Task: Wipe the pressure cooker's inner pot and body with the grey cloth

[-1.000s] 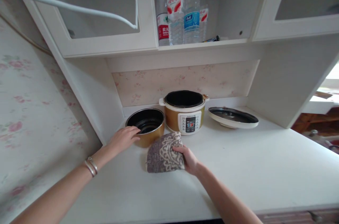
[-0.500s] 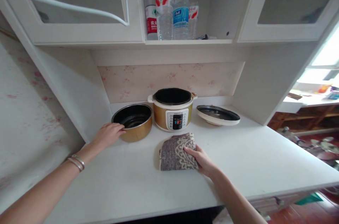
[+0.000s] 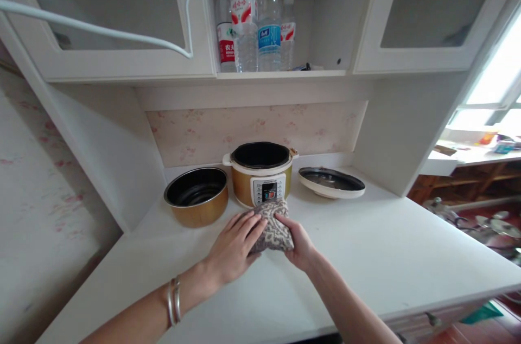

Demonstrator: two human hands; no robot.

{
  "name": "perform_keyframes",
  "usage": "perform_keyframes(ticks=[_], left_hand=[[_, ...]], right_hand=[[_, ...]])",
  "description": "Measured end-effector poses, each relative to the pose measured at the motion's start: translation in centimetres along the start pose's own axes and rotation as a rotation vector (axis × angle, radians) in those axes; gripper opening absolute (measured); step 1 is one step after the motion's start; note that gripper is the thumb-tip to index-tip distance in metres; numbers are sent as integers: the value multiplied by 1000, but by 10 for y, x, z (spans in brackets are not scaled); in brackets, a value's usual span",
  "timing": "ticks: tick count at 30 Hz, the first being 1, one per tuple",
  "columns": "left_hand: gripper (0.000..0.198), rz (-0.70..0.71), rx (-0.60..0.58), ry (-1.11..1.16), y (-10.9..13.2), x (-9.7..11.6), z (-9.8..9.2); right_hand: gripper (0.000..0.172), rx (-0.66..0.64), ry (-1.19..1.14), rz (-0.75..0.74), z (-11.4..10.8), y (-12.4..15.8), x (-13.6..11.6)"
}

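A grey patterned cloth (image 3: 274,224) lies folded on the white counter (image 3: 366,257), just in front of the gold cooker (image 3: 260,181). My left hand (image 3: 234,246) rests flat on the cloth's left side, fingers stretched out, with two bangles on its wrist. My right hand (image 3: 299,241) grips the cloth's right edge, fingers curled over it. A gold inner pot (image 3: 196,202) with a black inside stands to the left of the cooker, apart from both hands.
The cooker's lid (image 3: 331,182) lies upside down to the right of the cooker. Several water bottles (image 3: 256,18) stand on the shelf above. A white cable (image 3: 101,29) runs across the upper cabinet doors. A wall panel closes the counter's left side.
My left hand has left the inner pot's rim and moved right onto the cloth. The cloth now looks bunched narrower, closer to the cooker.
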State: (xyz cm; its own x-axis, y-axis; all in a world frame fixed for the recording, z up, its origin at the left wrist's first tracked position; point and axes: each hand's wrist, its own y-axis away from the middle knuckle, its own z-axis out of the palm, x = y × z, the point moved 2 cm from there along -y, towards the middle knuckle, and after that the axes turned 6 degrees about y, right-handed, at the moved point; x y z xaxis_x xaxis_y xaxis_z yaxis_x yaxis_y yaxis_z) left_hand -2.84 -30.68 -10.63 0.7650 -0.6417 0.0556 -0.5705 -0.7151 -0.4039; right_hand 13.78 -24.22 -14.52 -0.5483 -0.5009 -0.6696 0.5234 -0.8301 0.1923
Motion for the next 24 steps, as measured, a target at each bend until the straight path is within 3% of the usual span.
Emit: perform_keyframes(ticks=[3,7,12,16,20,24], left_hand=[[70,-44,88,21,-27,-9,-5],[66,-30,152,44,-67,-17,-31],[63,31,137,-13,-112,-11,-53],[52,-59,145,76,-141,-20,-58],[34,-313,395,181,-183,-63,-82],[39,-423,652,275,-233,-119,-106]], right_hand=[[30,-54,-19,-82,6,4,-18],[26,-96,4,-199,2,6,-46],[22,-67,-153,-292,6,-3,-80],[23,-90,-89,-336,6,-4,-104],[30,-48,25,-381,-27,-2,-105],[27,168,108,-274,-86,-9,-78]])
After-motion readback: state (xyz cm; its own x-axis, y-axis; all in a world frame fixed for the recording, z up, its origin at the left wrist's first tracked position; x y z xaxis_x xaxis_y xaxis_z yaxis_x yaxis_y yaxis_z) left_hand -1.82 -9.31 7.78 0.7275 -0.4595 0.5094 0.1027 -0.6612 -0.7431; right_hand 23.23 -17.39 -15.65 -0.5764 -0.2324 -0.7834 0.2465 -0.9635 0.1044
